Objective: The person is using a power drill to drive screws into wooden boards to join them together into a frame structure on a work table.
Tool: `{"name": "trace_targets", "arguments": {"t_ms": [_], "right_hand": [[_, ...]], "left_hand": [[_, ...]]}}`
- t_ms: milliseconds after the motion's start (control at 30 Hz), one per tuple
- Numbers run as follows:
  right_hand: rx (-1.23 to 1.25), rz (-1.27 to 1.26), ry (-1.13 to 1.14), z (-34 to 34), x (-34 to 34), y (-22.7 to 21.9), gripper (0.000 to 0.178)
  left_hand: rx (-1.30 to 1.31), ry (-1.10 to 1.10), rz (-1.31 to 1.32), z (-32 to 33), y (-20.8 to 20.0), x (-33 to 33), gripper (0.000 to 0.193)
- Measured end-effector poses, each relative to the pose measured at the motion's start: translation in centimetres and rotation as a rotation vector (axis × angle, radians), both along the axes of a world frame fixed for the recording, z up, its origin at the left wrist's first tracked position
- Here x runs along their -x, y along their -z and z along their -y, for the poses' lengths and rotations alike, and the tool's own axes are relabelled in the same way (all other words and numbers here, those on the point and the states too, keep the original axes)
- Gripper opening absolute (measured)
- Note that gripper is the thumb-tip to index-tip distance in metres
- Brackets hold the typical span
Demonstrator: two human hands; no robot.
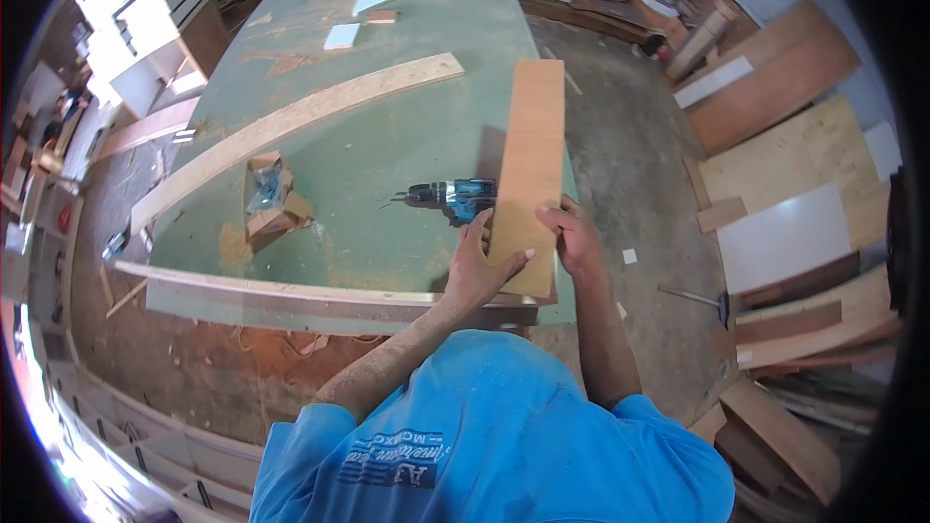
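Note:
Between my two hands is a long, flat wooden board, its far end pointing away from me along the right side of the green tabletop. My left hand grips its left edge near the close end, thumb lying across the top face. On the opposite edge, my right hand has its thumb on top and fingers at the side. A blue and black cordless drill lies just left of the board, partly hidden by it. Along the table's near edge runs a narrow wooden strip, reaching toward the board's near end.
An open cardboard box with a clear plastic bag inside sits left of the drill. A long pale plank lies diagonally beyond it. Sheet panels lean at the right, and a hammer lies on the floor there.

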State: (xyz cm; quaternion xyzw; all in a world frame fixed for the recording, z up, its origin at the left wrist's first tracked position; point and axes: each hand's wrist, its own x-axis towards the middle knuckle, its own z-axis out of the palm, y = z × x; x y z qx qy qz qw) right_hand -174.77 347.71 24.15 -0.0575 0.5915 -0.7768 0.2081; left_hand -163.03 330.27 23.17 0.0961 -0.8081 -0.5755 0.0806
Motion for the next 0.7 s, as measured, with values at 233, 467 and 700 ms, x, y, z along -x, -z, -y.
{"name": "trace_targets", "arguments": {"t_ms": [233,467,700], "right_hand": [[0.044,0.026,-0.141,-4.1,4.4,2.1,0.041],[0.019,0.067,-0.249,0.1,11.1,1.6,0.039],[0.113,0.237,-0.189,9.5,18.5,9.1,0.032]], "left_hand": [[-0.227,-0.052,0.189,-2.5,2.1,-0.4,0.079],[-0.230,-0.334,0.075,-0.8,3.3,-4.2,0.057],[-0.206,-0.780,0.086,2.3,3.6,-12.3,0.050]]}}
